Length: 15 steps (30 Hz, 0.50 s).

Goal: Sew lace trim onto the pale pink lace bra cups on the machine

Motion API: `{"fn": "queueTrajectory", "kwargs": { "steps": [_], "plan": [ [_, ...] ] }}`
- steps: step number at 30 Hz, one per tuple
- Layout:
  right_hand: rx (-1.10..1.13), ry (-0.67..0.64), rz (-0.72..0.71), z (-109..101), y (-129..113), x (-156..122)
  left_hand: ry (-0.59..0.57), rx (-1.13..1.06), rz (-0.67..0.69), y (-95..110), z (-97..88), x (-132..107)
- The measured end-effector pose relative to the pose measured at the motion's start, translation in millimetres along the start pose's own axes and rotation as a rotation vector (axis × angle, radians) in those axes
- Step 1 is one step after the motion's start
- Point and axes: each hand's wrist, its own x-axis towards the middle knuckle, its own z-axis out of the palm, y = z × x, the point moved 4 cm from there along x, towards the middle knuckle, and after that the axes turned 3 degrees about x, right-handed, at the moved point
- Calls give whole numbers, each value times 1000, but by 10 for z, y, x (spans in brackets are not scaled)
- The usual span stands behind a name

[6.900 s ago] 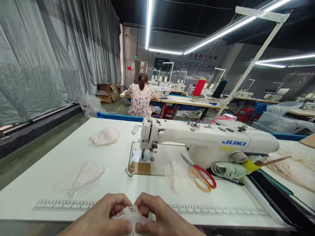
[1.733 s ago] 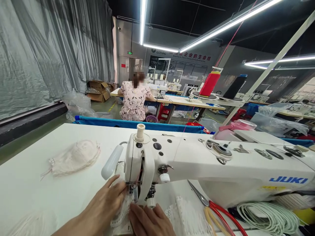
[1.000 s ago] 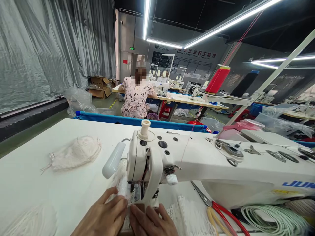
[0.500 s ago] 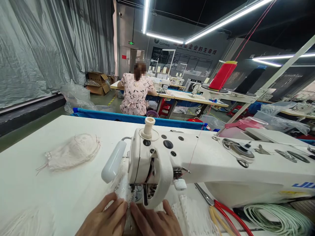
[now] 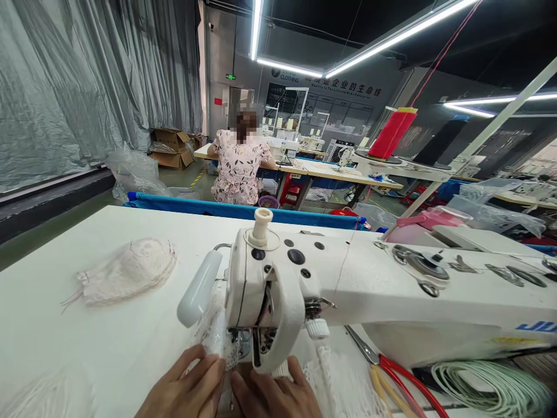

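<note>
White lace fabric (image 5: 209,326) runs under the head of a white sewing machine (image 5: 348,284), close to the presser foot (image 5: 244,342). My left hand (image 5: 185,386) has its bent fingers pressed together on the lace, left of the foot. Just in front of the foot, my right hand (image 5: 278,395) holds the fabric down, its fingertips partly hidden by the machine's white guard. Both hands lie close together, with a narrow strip of fabric between them. The needle itself is hidden from view.
Left on the table lies a white lace piece (image 5: 128,270) with loose threads. White lace (image 5: 343,377), red-handled scissors (image 5: 391,371) and a pale green cord coil (image 5: 491,386) are at right. A red thread cone (image 5: 394,133) stands behind. A person (image 5: 241,165) sits ahead.
Both hands stay almost in place on the fabric. The lace left of the machine head has shifted slightly, and the view has moved a little.
</note>
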Motion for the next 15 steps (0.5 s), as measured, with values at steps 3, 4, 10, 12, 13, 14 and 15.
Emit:
{"fn": "queueTrajectory", "kwargs": {
  "steps": [3, 4, 10, 12, 13, 14, 15],
  "plan": [
    [4, 26, -5, -1, -3, 5, 6, -2, 9, -2, -9, 1],
    [6, 26, -5, 1, -3, 5, -3, -7, 14, 1, -12, 8],
    [-16, 38, 18, 66, 14, -17, 83, -135, -34, -67, 1, 54],
    [-36, 87, -6, 102, 19, -24, 114, -143, -26, -126, 37, 51],
    [-45, 121, -18, 116, 23, -27, 108, -135, -12, -157, 59, 49],
    [-52, 152, -26, 127, 28, -29, 65, -117, -10, -192, 91, 50],
    [-58, 175, -26, 137, 35, -30, 8, -92, -15, -229, 121, 50]
  ]
}}
